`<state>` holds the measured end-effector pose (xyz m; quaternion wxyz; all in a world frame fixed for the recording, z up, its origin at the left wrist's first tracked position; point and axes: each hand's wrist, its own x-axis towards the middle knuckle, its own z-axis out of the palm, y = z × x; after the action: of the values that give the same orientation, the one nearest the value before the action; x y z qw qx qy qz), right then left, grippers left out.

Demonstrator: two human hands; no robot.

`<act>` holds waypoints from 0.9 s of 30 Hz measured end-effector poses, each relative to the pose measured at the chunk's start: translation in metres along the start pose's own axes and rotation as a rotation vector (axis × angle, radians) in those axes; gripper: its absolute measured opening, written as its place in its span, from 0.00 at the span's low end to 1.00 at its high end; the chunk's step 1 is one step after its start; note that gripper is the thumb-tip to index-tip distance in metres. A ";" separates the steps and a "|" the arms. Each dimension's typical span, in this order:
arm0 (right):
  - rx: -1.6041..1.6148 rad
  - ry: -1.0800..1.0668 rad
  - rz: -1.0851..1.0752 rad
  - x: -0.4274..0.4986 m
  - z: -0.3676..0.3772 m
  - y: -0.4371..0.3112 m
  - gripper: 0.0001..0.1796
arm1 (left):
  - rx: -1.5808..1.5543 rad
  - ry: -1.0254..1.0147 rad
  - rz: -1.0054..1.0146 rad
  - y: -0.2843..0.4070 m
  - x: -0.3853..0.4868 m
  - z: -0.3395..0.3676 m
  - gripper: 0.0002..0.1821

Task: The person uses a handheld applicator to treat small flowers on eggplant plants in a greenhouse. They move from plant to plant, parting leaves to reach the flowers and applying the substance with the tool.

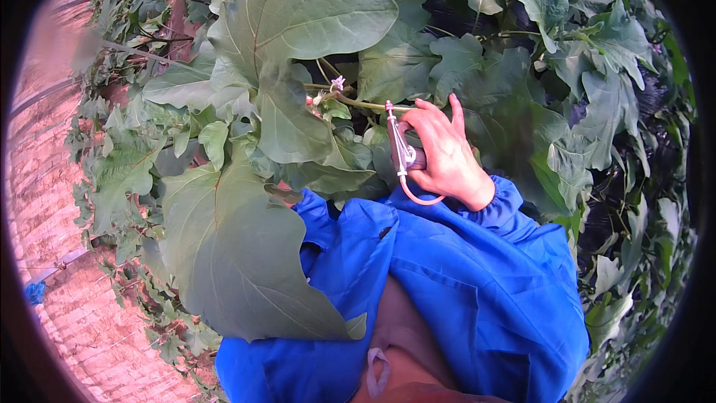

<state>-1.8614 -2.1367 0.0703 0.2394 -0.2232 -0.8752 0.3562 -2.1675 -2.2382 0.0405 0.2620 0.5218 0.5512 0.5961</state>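
Note:
My right hand (447, 154) grips a small hand-held sprayer (400, 148) with a slim pink-tipped nozzle and a thin pink hose (417, 197) curving from its lower end. The nozzle tip stands close to a green plant stem (369, 104), and some of my fingers extend past the tool. Left of the nozzle, a pale purple eggplant flower (337, 83) shows among the leaves. Broad foliage hides most of my left hand (286, 194); only small patches of skin show, so its grip is hidden. A large eggplant leaf (240, 257) covers the left forearm and part of the blue jacket (447, 291).
Dense eggplant foliage (604, 84) surrounds me ahead and to the right, with dark plastic film (609, 179) showing between leaves. At left lie a pinkish, sunlit ground surface (106, 341) and pale bars (61, 263). Another large leaf (302, 5) overhangs the flower.

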 end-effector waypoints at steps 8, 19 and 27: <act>-0.026 -0.036 0.063 -0.015 0.005 0.004 0.35 | 1.351 -0.116 0.031 0.023 -0.051 0.019 0.28; 0.019 0.022 -0.009 -0.014 0.006 -0.001 0.35 | 0.116 0.010 0.183 0.053 0.013 0.023 0.29; 0.062 0.022 -0.085 0.012 0.022 0.001 0.34 | -0.037 0.228 0.129 0.033 0.034 0.013 0.37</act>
<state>-1.8835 -2.1404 0.0591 0.2706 -0.1820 -0.8698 0.3703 -2.1573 -2.2115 0.0810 0.1681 0.4800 0.5316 0.6772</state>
